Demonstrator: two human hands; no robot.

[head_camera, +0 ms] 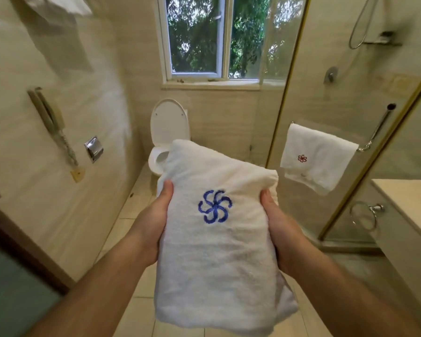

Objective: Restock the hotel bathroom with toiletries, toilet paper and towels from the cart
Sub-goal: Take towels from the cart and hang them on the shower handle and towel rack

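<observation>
A folded white towel (219, 254) with a blue pinwheel emblem fills the middle of the view, held up at chest height. My left hand (156, 222) grips its left edge, thumb on top. My right hand (277, 227) grips the right edge the same way. Both sets of fingers are hidden under the cloth. A smaller white towel (319, 156) with a red emblem hangs over the chrome bar (377, 130) on the glass shower door, to the right.
A toilet (167, 132) with its lid up stands under the window (219, 37) ahead. On the left wall are a phone handset (51, 117) and a chrome paper holder (94, 148). A towel ring (365, 214) and a counter (408, 205) are at right.
</observation>
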